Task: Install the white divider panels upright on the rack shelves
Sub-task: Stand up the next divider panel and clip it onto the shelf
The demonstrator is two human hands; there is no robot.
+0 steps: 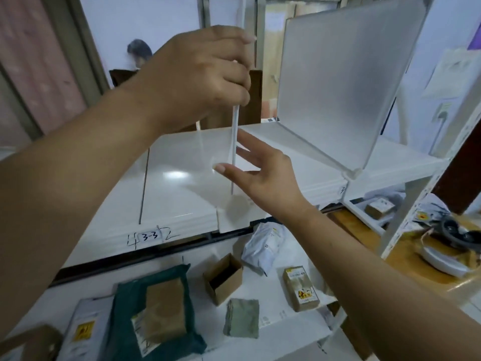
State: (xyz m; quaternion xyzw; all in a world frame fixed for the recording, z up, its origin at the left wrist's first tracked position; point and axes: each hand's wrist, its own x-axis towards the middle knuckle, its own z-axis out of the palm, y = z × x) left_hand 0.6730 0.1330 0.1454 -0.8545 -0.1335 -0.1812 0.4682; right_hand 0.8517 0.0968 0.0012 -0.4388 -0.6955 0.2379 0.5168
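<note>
**Divider panel held upright on the rack shelf**

The left hand (200,74) is closed around a thin white divider panel (235,131), seen edge-on from the head camera so it shows only as a narrow vertical strip. The fingers wrap the front edge of the panel in its upper part, and the panel stands upright with its lower end meeting the white shelf (182,178) near the shelf's front edge.

The right hand (263,173) is open, fingers spread and apart, just to the right of the panel's lower half. The fingertips (243,135) are close to the panel edge; whether they touch it cannot be told.

A second divider panel (338,82) already stands upright further right on the same shelf, its frosted face turned toward the camera and its front lower corner set in a small white clip (352,174) at the shelf edge. A label (149,237) reading 3-3 is stuck on the shelf's front lip, with handwritten marks beside it.

On the lower shelf (273,334) lie parcels: a dark green bag (125,295) with a brown box (164,311) on top, an open cardboard box (223,277), a white mailer bag (263,246), a small flat grey-green packet (242,317) and a small brown labelled box (300,287)
</note>
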